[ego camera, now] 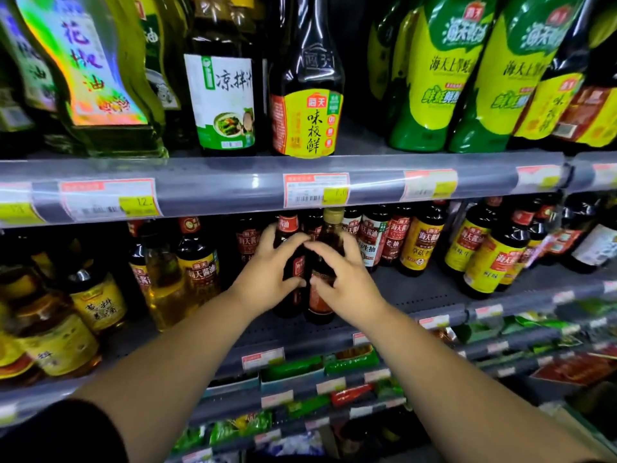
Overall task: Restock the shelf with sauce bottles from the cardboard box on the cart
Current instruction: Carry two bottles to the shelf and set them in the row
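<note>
Two dark sauce bottles stand side by side at the front of the middle shelf (pixel 434 292). My left hand (pixel 270 272) wraps the left bottle (pixel 293 289), which has a red label and red cap. My right hand (pixel 344 279) grips the right bottle (pixel 325 295), which has a gold cap and an orange-brown label. The fingertips of both hands nearly meet between the bottles. Both bottles stand upright on the shelf. The cardboard box and the cart are out of view.
More soy sauce bottles (pixel 420 242) fill the row behind and to the right. Amber oil bottles (pixel 53 335) stand at the left. The upper shelf rail (pixel 253 185) with price tags hangs just above the bottle caps. Green packets (pixel 300 369) lie on lower shelves.
</note>
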Motion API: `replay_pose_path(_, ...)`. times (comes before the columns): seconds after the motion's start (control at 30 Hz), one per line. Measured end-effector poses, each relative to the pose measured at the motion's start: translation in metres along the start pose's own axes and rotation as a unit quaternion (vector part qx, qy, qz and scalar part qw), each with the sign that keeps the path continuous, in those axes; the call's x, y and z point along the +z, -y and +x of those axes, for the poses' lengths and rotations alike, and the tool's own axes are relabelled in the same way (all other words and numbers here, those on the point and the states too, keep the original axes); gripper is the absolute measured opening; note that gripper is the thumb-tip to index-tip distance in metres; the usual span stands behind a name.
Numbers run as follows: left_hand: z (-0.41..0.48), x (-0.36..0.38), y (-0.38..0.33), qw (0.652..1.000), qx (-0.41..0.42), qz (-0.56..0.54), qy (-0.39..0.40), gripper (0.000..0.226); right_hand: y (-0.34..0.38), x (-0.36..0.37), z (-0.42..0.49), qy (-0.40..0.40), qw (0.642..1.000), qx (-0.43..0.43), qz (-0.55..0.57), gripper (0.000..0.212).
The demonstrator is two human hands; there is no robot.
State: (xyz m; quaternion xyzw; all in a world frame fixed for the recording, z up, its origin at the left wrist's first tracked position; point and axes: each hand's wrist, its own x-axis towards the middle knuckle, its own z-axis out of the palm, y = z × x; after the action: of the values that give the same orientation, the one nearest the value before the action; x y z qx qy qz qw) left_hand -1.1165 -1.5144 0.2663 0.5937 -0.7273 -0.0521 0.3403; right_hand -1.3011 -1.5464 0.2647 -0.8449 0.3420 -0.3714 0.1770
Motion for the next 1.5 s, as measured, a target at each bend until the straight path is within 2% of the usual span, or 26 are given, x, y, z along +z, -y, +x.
replay_pose_path(0.1, -0.004, 0.007, 0.006, 1.0, -0.008, 0.011, -0.006, 0.079, -0.004, 0.006, -0.016, -0.015, 0.999, -0.01, -0.029, 0.083)
replay_pose_path(0.23, -0.001, -0.001, 0.009, 0.999, -0.001, -0.003, 0.033, 0.08, -0.009, 0.007, -0.017, -0.045, 0.997, 0.044, -0.039, 0.101)
replay_pose_path(0.33, -0.004, -0.009, 0.01, 0.998, 0.013, 0.022, 0.053, 0.099, -0.015, 0.003, -0.019, -0.034, 0.994, 0.1, 0.019, 0.109)
replay_pose_path(0.4, -0.013, -0.006, 0.011, 0.998, 0.039, 0.04, 0.015, 0.105, -0.018, 0.002, -0.021, -0.016, 0.988, 0.136, 0.077, 0.114)
replay_pose_path(0.47, -0.027, 0.007, 0.013, 0.998, 0.037, 0.017, -0.041, 0.105, -0.021, 0.004, -0.025, -0.003, 0.981, 0.162, 0.106, 0.116)
replay_pose_path(0.53, -0.038, 0.023, 0.008, 0.992, -0.044, -0.079, -0.087, 0.104, -0.023, 0.008, -0.029, 0.001, 0.979, 0.176, 0.106, 0.115)
replay_pose_path(0.6, -0.039, 0.037, 0.0, 0.965, -0.13, -0.204, -0.098, 0.108, -0.023, 0.011, -0.031, 0.0, 0.979, 0.18, 0.091, 0.116)
replay_pose_path(0.67, -0.035, 0.047, -0.002, 0.95, -0.16, -0.247, -0.1, 0.113, -0.022, 0.014, -0.032, 0.001, 0.981, 0.177, 0.074, 0.117)
replay_pose_path(0.93, -0.039, 0.041, 0.021, 0.955, -0.197, -0.207, -0.08, 0.097, -0.029, 0.016, -0.026, 0.009, 0.982, 0.17, 0.084, 0.12)
replay_pose_path(1.13, -0.053, 0.037, 0.023, 0.947, -0.198, -0.221, -0.123, 0.088, -0.034, 0.016, -0.024, 0.03, 0.979, 0.174, 0.097, 0.117)
replay_pose_path(1.5, -0.038, 0.037, 0.027, 0.958, -0.191, -0.185, -0.107, 0.092, -0.04, 0.03, -0.015, 0.052, 0.976, 0.175, 0.12, 0.113)
